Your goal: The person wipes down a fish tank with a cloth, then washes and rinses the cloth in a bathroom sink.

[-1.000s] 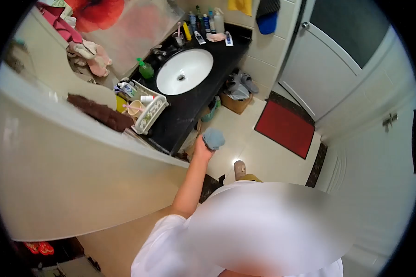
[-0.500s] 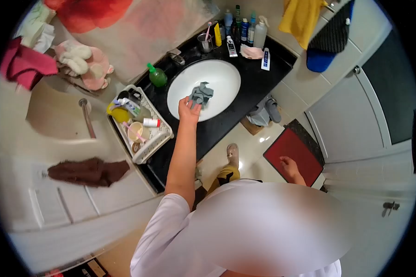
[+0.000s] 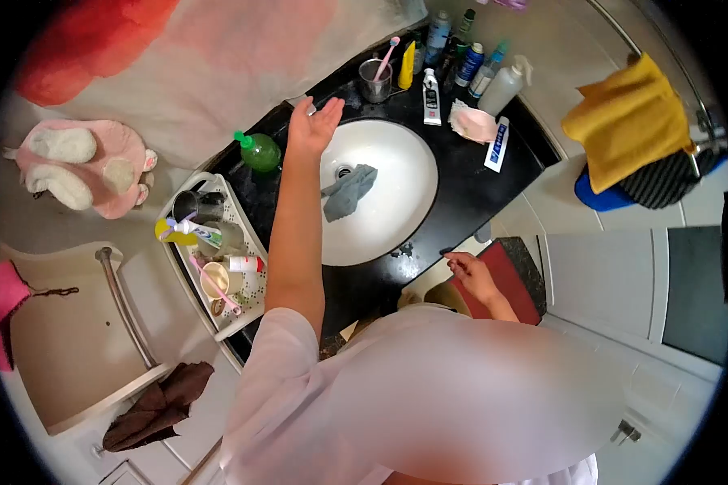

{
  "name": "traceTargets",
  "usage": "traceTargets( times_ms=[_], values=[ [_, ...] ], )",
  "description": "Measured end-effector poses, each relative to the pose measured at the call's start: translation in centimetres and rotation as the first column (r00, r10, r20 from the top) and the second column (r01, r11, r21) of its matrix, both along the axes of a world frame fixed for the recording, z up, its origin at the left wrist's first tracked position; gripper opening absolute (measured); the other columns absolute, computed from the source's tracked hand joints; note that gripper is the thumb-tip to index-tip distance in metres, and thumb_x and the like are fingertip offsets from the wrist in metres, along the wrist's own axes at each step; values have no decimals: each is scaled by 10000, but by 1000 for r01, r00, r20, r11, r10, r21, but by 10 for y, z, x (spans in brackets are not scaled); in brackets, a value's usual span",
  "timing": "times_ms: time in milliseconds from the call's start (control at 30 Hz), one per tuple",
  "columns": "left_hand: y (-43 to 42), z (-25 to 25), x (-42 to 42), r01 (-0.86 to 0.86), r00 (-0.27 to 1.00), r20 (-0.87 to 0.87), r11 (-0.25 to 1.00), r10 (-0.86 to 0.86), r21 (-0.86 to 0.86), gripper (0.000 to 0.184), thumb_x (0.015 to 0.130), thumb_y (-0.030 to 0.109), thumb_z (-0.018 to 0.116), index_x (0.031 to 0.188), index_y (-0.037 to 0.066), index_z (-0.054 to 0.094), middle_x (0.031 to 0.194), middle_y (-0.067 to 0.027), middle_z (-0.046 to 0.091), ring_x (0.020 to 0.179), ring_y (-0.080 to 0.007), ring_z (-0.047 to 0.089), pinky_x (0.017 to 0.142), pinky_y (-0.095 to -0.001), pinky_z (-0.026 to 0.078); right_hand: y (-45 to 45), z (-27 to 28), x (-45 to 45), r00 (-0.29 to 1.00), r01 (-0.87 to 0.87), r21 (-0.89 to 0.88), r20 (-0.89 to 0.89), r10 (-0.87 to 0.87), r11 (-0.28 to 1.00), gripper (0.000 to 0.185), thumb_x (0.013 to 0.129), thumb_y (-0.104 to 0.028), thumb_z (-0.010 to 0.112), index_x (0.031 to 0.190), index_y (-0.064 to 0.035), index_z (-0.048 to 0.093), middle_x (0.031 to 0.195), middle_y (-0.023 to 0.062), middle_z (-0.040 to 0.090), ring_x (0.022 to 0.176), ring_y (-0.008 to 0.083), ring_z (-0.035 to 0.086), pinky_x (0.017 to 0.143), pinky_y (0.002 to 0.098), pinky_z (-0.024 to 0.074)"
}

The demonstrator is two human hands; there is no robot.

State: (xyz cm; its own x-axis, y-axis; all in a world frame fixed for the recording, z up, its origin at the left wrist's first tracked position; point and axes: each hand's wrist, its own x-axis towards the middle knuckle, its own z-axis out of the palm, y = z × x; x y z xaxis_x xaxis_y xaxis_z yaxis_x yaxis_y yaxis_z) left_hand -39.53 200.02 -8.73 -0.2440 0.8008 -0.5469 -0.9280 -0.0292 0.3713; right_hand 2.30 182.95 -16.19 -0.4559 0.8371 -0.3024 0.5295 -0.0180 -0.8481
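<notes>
My left hand (image 3: 314, 128) reaches over the back rim of the white sink (image 3: 408, 212), at the tap, which it mostly covers. Its fingers are spread and nothing is in them. Down in the basin lies a crumpled grey cloth (image 3: 351, 194), partly beside the drain (image 3: 344, 171) and apart from my hand. My right hand (image 3: 472, 276) hangs by the front edge of the black counter (image 3: 455, 202), loosely curled and holding nothing visible. A green soap pump bottle (image 3: 259, 153) stands left of my left hand.
A white basket (image 3: 247, 319) of toiletries sits left of my forearm. Behind the sink are a cup with a toothbrush (image 3: 375, 82), a black-and-white tube (image 3: 431, 101), a toothpaste tube (image 3: 497, 145) and several bottles. A yellow towel (image 3: 627, 121) hangs at the right.
My left hand has let go of the grey cloth and moved back to the tap. The cloth now lies flatter in the basin. My right hand has come nearer the counter, and the view has shifted.
</notes>
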Motion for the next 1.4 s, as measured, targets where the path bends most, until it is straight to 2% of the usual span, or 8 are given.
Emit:
traceTargets(
  times_ms=[267,633,700,867,1033,1100,1200,1400],
  values=[
    [15,-9,-13,-114,993,25,989,112,97,527,914,178,454,1308,-34,176,1279,-304,301,1161,-457,415,974,-551,397,51,9,-50,967,-255,47,-9,255,966,241,871,-97,548,1105,-81,606,957,127,614,852,276,587,750,337,472],
    [12,27,-21,-140,987,103,971,122,196,518,887,227,499,1234,-103,300,1191,-232,416,1085,-352,494,912,-444,446,121,20,-79,896,-437,159,-8,444,885,229,847,-61,562,1068,-73,618,965,139,622,839,310,606,735,353,487],
    [-4,22,-19,87,968,-248,970,-29,227,413,911,240,460,1185,-65,415,1160,-208,512,1058,-292,541,873,-377,472,129,16,-75,896,-441,148,5,445,885,225,845,-53,562,1062,-69,619,958,139,621,837,308,606,731,347,485],
    [-69,-77,14,-89,912,-404,996,73,-21,368,911,291,460,1166,28,492,1081,-136,599,969,-196,596,777,-306,485,145,0,-74,896,-424,200,-46,441,883,223,840,-28,554,1050,-66,620,915,138,613,815,303,604,715,346,478],
    [-115,-242,69,237,544,-486,681,-684,-693,398,845,318,540,1173,96,583,1209,-163,529,1118,-266,515,874,-367,452,156,-4,-94,869,-490,220,44,493,844,209,835,-40,557,1025,-87,631,857,117,602,742,299,604,657,349,480],
    [-124,-207,100,-51,-35,-414,416,-909,-908,362,825,293,578,1158,157,622,1423,-193,295,1326,-340,267,1008,-444,340,158,-7,-103,850,-526,211,97,517,824,200,833,-54,561,1016,-93,635,863,111,606,732,303,606,652,355,484],
    [-121,-181,118,-13,-165,-416,424,-894,-906,420,800,276,619,1216,221,593,1506,-180,58,1388,-378,20,1077,-486,221,159,-15,-109,801,-599,303,225,555,741,186,831,-79,560,993,-117,641,859,90,612,723,304,608,657,379,491],
    [-123,-238,112,-188,-376,-324,414,-868,-891,420,801,259,629,1216,208,587,1504,-148,120,1385,-359,96,1080,-474,239,152,-44,-113,689,-722,403,351,634,562,186,790,-80,563,935,-133,667,808,72,614,729,271,612,648,384,492]
  ],
)
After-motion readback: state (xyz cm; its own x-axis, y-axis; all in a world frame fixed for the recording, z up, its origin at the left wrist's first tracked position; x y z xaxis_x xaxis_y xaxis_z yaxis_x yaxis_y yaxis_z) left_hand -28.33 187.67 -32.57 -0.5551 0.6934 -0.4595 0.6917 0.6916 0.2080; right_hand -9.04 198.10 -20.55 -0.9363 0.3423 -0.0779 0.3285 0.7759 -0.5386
